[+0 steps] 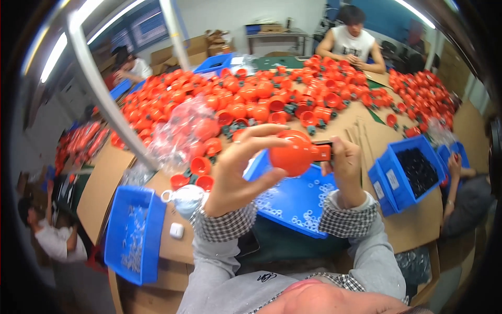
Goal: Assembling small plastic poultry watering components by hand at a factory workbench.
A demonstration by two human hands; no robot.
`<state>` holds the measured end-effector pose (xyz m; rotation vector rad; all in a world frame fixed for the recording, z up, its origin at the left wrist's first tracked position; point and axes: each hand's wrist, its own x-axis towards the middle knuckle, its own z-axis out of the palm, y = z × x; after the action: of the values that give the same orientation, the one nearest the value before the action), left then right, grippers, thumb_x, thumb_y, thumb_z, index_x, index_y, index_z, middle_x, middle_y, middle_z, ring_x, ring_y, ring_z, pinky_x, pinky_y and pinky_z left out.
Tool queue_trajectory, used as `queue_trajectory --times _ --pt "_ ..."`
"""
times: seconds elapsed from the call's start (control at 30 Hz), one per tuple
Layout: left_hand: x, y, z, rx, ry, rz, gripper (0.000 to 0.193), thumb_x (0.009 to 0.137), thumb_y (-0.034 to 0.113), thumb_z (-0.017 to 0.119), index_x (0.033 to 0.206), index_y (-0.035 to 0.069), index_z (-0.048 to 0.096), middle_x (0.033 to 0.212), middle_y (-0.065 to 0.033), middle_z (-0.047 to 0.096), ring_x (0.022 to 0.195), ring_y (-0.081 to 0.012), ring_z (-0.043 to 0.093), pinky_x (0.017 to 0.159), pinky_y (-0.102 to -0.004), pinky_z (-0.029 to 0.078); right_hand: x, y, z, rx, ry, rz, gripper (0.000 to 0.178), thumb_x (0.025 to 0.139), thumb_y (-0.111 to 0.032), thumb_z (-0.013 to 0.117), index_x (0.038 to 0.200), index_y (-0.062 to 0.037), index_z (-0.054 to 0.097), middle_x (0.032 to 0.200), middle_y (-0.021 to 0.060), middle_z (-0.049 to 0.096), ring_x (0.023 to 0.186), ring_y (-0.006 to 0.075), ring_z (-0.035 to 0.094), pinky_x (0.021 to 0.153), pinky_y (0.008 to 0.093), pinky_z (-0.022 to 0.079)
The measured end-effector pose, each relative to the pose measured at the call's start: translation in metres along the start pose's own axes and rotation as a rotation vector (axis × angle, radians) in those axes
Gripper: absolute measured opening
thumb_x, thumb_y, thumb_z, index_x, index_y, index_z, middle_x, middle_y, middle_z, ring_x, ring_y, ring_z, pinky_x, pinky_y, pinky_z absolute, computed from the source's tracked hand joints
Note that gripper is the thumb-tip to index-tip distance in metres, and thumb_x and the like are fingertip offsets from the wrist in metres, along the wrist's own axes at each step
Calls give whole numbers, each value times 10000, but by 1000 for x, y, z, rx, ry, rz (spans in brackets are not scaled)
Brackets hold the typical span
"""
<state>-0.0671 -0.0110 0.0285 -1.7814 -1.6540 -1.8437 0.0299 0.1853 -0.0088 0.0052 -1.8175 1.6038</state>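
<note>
Up in front of me, my left hand (243,165) grips a shiny red round plastic shell (292,153), thumb below and fingers above. A short squared red neck sticks out of the shell's right side. At the end of that neck my right hand (345,159) is closed in a pinch on a small black piece (327,143), mostly hidden by the fingers. Whether the piece sits inside the neck or only against it, I cannot tell. Beneath both hands stands a blue tray (293,201) with many small clear rings scattered in it.
A large heap of red shells (246,97) covers the table's far side, with a clear plastic bag (183,131) on it. A blue bin (141,193) of small parts stands left, a blue bin (389,172) of black pieces right. Other people work around the table.
</note>
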Motion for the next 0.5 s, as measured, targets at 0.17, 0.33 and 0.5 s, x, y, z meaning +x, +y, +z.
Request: queue_trajectory --times 0.17,0.33,0.5 --pt "1 -23 -1 -6 72 -394 454 958 371 427 1075 -43 574 930 -124 637 872 -161 617 735 -249 482 0 17 -4 -373 147 -511 294 915 -197 519 684 -15 536 493 47 482 400 154 495 387 281 359" --pt "1 -9 8 -159 -28 -450 515 964 416 388 1181 -37 504 816 -74 639 575 -95 585 555 -196 451 0 15 -9 -435 88 -591 322 912 -185 519 633 -26 504 484 55 471 385 149 464 388 281 357" --pt "1 -10 7 -327 -53 -257 542 883 196 602 1314 -27 362 1250 -168 495 1186 -238 476 982 -346 392 -3 1 -7 -107 -13 -178 410 958 -231 437 604 -28 471 474 11 450 394 74 442 380 237 337"
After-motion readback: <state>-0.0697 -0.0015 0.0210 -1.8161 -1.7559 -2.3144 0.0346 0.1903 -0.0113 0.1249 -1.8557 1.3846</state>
